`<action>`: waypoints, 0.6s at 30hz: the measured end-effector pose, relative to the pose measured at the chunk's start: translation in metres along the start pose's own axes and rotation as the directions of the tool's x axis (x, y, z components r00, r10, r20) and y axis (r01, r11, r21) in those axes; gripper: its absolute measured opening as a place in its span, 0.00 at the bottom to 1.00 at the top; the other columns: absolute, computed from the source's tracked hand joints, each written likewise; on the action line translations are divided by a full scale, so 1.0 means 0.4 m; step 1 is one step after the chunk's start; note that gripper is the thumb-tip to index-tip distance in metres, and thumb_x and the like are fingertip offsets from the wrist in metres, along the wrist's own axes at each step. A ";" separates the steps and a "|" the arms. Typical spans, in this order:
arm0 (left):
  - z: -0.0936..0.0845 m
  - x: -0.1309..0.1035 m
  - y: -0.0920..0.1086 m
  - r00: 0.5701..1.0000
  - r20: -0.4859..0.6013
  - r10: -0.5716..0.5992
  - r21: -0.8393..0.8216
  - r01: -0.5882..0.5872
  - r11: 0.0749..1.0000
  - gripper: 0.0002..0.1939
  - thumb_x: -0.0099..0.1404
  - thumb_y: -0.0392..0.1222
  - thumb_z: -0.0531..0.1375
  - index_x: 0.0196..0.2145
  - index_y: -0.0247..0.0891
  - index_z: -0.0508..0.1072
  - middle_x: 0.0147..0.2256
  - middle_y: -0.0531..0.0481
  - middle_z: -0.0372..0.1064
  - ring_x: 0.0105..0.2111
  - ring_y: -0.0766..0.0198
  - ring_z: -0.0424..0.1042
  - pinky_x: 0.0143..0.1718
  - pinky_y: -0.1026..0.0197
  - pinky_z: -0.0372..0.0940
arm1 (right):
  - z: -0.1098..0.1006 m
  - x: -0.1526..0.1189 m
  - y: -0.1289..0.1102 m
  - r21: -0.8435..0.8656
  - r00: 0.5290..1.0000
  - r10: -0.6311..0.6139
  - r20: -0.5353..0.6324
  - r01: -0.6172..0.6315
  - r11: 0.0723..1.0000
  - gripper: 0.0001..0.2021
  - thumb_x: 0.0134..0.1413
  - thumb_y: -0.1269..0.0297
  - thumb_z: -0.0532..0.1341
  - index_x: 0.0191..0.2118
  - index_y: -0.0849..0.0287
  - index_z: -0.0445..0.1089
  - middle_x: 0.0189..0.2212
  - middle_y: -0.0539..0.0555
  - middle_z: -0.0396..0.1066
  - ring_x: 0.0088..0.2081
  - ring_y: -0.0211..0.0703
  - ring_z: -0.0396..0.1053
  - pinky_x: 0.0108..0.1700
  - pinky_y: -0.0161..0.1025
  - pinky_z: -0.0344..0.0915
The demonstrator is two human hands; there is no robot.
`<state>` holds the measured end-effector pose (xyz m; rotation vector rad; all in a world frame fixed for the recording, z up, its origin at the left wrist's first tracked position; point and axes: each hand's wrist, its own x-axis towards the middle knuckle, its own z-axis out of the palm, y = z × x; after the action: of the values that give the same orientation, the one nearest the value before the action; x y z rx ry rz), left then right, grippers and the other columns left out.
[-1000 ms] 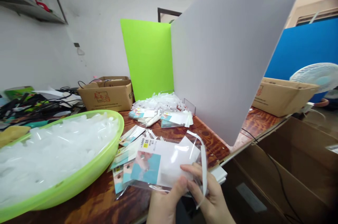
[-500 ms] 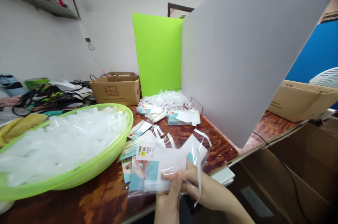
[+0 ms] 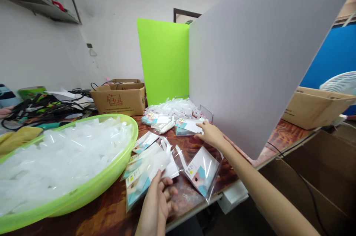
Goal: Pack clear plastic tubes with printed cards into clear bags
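My left hand [image 3: 160,200] hovers at the table's front edge, fingers loosely curled and apart, its thumb by a clear bag [image 3: 144,176] that holds a printed card and a whitish piece. That bag lies on top of several similar ones. My right hand [image 3: 210,134] reaches forward to a stack of printed cards [image 3: 185,126], thumb and fingertips at the right edge of the top card. Between the hands and to the right, another clear bag with a card [image 3: 204,171] lies flat near the table edge.
A green basin [image 3: 135,132] of translucent white plastic pieces stands left. A heap of white pieces [image 3: 174,108] and a second card stack [image 3: 155,118] lie at the back, before a green panel [image 3: 164,61]. A grey partition [image 3: 236,61] rises right. A cardboard box [image 3: 119,100] stands behind.
The filled bag that both hands held has been let go; my left hand has moved left and opened. My right hand has moved forward to the card stack. A bag now lies at the right.
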<state>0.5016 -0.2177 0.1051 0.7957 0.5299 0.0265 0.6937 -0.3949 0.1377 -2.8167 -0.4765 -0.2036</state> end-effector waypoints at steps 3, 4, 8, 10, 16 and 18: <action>-0.037 0.021 -0.001 0.998 -0.028 -0.065 0.037 0.066 0.997 0.14 0.66 0.49 0.50 0.30 0.36 0.64 0.16 0.60 0.56 0.12 0.72 0.58 0.10 0.71 0.50 | 0.027 0.075 0.002 -0.140 0.991 -0.006 0.135 0.025 0.990 0.15 0.58 0.59 0.59 0.48 0.60 0.66 0.48 0.56 0.67 0.46 0.45 0.67 0.48 0.50 0.65; -0.045 0.026 0.008 0.998 -0.037 -0.052 0.030 0.053 0.998 0.16 0.66 0.50 0.51 0.26 0.37 0.61 0.14 0.61 0.54 0.11 0.73 0.57 0.10 0.71 0.50 | 0.031 0.088 0.002 -0.172 0.987 -0.008 0.162 0.036 0.984 0.13 0.59 0.60 0.58 0.47 0.60 0.67 0.47 0.56 0.67 0.46 0.45 0.68 0.48 0.49 0.65; -0.047 0.030 0.066 0.999 0.002 0.040 -0.029 -0.040 0.999 0.11 0.66 0.46 0.53 0.32 0.37 0.66 0.22 0.58 0.66 0.17 0.75 0.65 0.18 0.71 0.61 | 0.030 0.104 0.006 -0.244 0.980 -0.043 0.194 0.091 0.965 0.12 0.60 0.60 0.57 0.46 0.60 0.68 0.46 0.56 0.68 0.46 0.44 0.68 0.48 0.49 0.65; -0.037 0.021 0.080 0.995 0.093 0.033 -0.037 -0.029 0.999 0.11 0.67 0.43 0.53 0.43 0.35 0.69 0.32 0.52 0.72 0.24 0.71 0.71 0.22 0.68 0.65 | 0.031 0.100 0.009 -0.252 0.978 -0.082 0.191 0.130 0.959 0.14 0.60 0.59 0.57 0.48 0.59 0.67 0.48 0.56 0.67 0.47 0.45 0.67 0.50 0.50 0.64; -0.042 -0.022 0.011 0.873 0.477 -0.102 0.171 0.022 0.985 0.20 0.57 0.52 0.62 0.41 0.34 0.73 0.28 0.47 0.73 0.26 0.63 0.73 0.21 0.66 0.65 | 0.043 0.092 0.007 -0.258 0.986 -0.062 0.154 0.101 0.961 0.13 0.60 0.59 0.57 0.47 0.60 0.67 0.46 0.56 0.68 0.45 0.44 0.68 0.48 0.48 0.66; -0.059 -0.032 -0.016 0.853 0.502 -0.142 0.230 0.027 0.973 0.20 0.54 0.54 0.64 0.38 0.36 0.75 0.29 0.46 0.74 0.27 0.63 0.73 0.24 0.67 0.64 | 0.032 0.091 0.005 -0.251 0.989 -0.046 0.138 0.080 0.965 0.12 0.61 0.59 0.56 0.44 0.60 0.69 0.44 0.55 0.70 0.44 0.43 0.69 0.47 0.46 0.66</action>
<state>0.4784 -0.2092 0.0929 0.9480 0.0517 -0.3276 0.7295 -0.3820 0.1316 -3.0847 -0.6096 -0.0981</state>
